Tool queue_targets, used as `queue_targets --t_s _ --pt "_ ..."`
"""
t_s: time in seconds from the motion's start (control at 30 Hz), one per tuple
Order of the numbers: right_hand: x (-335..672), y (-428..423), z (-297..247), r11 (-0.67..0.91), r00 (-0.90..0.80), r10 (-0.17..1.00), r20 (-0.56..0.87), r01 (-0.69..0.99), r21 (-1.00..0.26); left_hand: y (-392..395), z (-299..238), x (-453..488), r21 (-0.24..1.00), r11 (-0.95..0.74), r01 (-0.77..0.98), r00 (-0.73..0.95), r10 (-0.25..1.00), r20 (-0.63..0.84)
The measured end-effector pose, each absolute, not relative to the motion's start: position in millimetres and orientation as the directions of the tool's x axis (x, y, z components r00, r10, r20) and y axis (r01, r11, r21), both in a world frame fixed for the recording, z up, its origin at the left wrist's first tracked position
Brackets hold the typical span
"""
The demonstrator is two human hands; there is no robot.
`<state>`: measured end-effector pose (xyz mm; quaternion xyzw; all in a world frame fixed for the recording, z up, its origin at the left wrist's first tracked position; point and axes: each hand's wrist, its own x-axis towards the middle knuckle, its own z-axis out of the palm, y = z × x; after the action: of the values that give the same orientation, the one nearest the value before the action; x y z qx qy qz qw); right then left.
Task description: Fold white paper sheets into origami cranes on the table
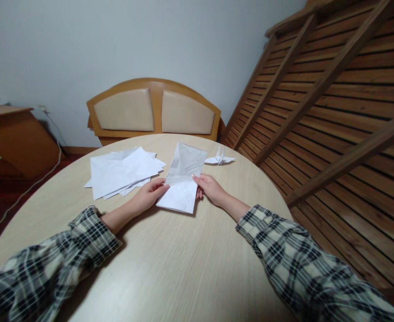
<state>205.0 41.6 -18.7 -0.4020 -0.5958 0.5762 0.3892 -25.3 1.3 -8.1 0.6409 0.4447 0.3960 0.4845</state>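
Fingers (160,181) of my left hand (146,195) and right hand (212,190) pinch a creased white sheet (179,196) by its long sides. On my head view its long axis runs away from me, leaning slightly right, toward the bench's (183,264) far edge. Loose papers (118,173) lie leftward; a bird-like folded paper (220,158) sits just right.

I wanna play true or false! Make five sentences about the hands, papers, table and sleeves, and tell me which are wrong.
1. The left hand and right hand hold the same paper. True.
2. The paper pile is nearer the right hand. False: it's nearer the left.
3. The table is square. False: its edge is curved.
4. A folded paper figure sits beyond the right hand. True.
5. The sleeves are plain red. False: they're checked, dark and pale.
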Motion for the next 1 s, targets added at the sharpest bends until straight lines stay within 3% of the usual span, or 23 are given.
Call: queue_targets --t_s 0.47,0.73,1.0 --pt "207.2 44.0 -22.0 0.003 -0.370 0.929 -0.001 0.010 -1.000 -1.9 -3.5 -21.8 0.996 -0.015 0.082 0.324 0.946 -0.012" --pt "205.7 40.2 -17.2 0.042 -0.476 0.880 -0.008 0.093 -0.995 2.1 -10.9 -26.1 0.987 -0.105 0.122 0.335 0.940 0.059" --pt "205.0 36.2 -13.2 0.052 -0.500 0.866 -0.014 0.117 -0.992 -1.3 -6.2 -23.2 0.994 -0.054 0.091 0.291 0.956 0.025"
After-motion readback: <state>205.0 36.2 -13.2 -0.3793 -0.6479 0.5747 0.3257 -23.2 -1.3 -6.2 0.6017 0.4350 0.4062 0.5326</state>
